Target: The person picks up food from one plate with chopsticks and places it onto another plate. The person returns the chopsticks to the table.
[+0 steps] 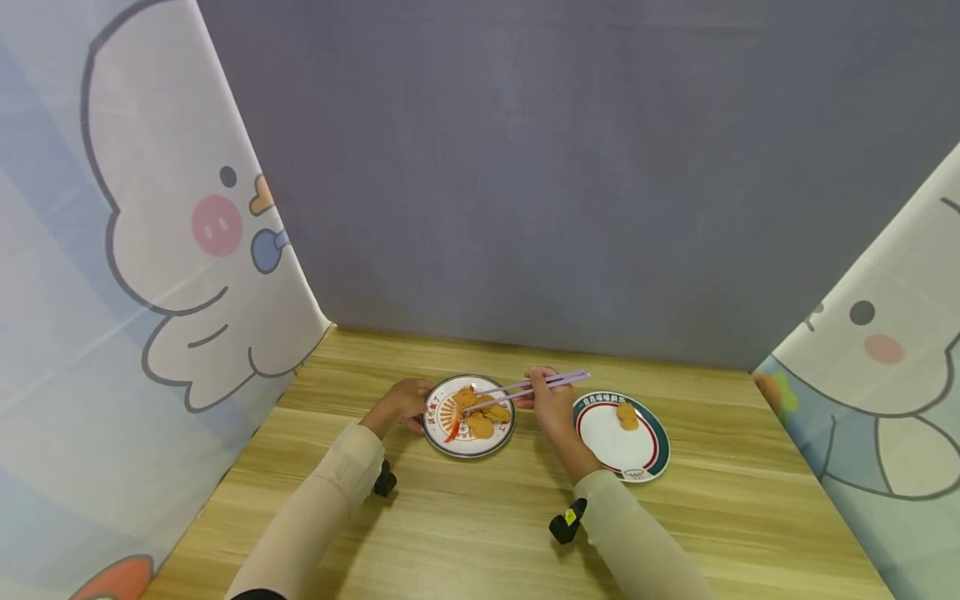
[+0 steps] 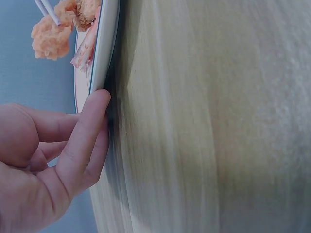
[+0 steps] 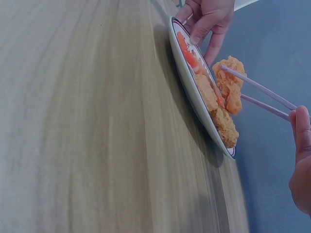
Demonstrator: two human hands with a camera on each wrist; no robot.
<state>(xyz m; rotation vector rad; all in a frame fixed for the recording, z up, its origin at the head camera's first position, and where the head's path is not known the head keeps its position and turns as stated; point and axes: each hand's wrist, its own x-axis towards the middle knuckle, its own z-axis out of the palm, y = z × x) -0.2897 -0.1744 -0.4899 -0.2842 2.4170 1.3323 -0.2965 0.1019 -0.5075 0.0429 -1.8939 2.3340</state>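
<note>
My left hand (image 1: 405, 404) grips the left rim of a round white plate (image 1: 495, 437), thumb over the edge and fingers at its outer side. Several fried chicken pieces (image 3: 224, 127) and a red-orange shrimp-like piece with a tail (image 3: 189, 56) lie on it. In my right hand (image 1: 551, 406) is a pair of light purple chopsticks (image 3: 262, 89), reaching over the plate from the right. Their tips are at one fried chicken piece (image 3: 231, 92), which shows raised above the others in both wrist views.
Right of the right hand, a second plate (image 1: 615, 442) with a dark green and red border carries one fried piece (image 1: 627, 417). Both stand on a wood-grain table (image 1: 450, 525). A grey cloth wall (image 1: 525, 208) rises behind, with cartoon-printed panels (image 1: 172, 167) on both sides.
</note>
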